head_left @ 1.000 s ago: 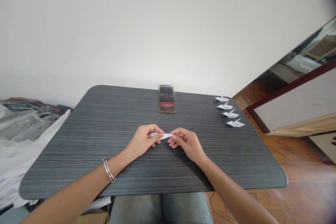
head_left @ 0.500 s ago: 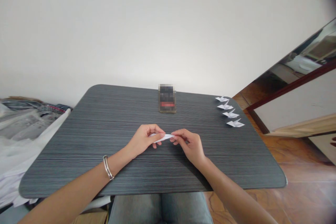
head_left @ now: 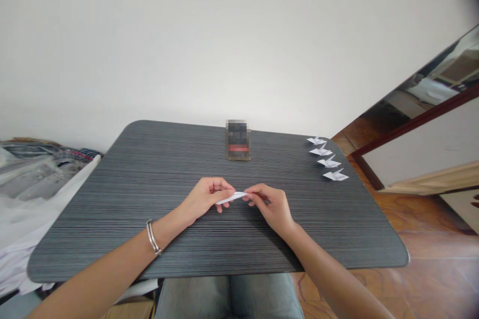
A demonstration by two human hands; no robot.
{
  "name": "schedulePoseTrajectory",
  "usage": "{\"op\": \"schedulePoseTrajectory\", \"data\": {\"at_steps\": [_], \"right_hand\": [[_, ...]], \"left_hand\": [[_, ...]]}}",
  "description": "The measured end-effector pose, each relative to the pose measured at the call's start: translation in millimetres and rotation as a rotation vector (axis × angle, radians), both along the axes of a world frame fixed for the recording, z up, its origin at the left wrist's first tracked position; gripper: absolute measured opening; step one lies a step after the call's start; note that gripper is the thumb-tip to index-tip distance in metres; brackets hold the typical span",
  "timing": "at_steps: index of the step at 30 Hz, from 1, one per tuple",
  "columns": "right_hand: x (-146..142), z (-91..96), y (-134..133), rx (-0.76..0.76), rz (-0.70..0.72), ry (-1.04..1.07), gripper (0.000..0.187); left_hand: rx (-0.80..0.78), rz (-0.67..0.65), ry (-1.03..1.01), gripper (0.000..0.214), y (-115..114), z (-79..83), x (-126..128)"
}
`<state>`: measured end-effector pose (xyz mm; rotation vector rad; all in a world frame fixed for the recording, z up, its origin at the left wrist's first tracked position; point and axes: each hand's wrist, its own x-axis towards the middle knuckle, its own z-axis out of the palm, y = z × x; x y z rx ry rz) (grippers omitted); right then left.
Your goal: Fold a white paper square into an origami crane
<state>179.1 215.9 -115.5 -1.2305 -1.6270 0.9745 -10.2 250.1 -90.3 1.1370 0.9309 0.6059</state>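
Note:
A narrow piece of folded white paper (head_left: pixel 236 195) is held between my two hands, low over the middle of the table. My left hand (head_left: pixel 209 195) pinches its left part, thumb on the near side and fingers behind. At its pointed right end, my right hand (head_left: pixel 270 204) grips the tip between thumb and fingertips. Part of the paper is covered by my fingers. Several folded white paper cranes (head_left: pixel 329 162) stand in a row at the table's right side, apart from my hands.
The dark striped table (head_left: pixel 157 169) has rounded corners and backs onto a white wall (head_left: pixel 209 40). A blurred-out dark object with a red band (head_left: pixel 238 140) sits at its far edge. White cloth and plastic (head_left: pixel 26 199) are heaped on the left. Tiled wooden-coloured floor (head_left: pixel 422 239) shows on the right.
Both hands keep hold of the folded paper in nearly the same place. My left fingers have shifted slightly along it. The cranes have not moved.

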Motion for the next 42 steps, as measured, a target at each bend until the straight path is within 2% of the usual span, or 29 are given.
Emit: {"op": "schedulePoseTrajectory", "data": {"at_steps": [15, 19, 23, 30, 36, 42], "right_hand": [[1.7, -1.6, -1.7, 0.023, 0.044, -0.026, 0.019], [-1.3, 0.3, -1.5, -0.056, 0.028, 0.074, 0.021], [-3.8, 3.2, -0.1, -0.206, 0.022, 0.228, 0.023], [-5.1, 5.8, 4.3, -0.444, 0.087, 0.373, 0.024], [-6.4, 5.4, 5.9, -0.462, 0.073, 0.424, 0.024], [-7.0, 4.3, 5.2, -0.421, 0.056, 0.411, 0.024]], "left_hand": [[-0.026, 0.021, -0.002, 0.023, -0.2, 0.1, 0.4], [0.047, 0.032, 0.026, 0.024, 0.2, -2.8, -0.4], [0.172, 0.074, 0.106, 0.023, -0.4, -2.9, -1.0], [0.410, 0.106, 0.269, 0.019, -6.0, -0.9, -1.0], [0.463, 0.068, 0.306, 0.019, -6.9, -1.8, -0.5], [0.419, 0.044, 0.305, 0.019, -6.2, -3.1, 0.3]]}}
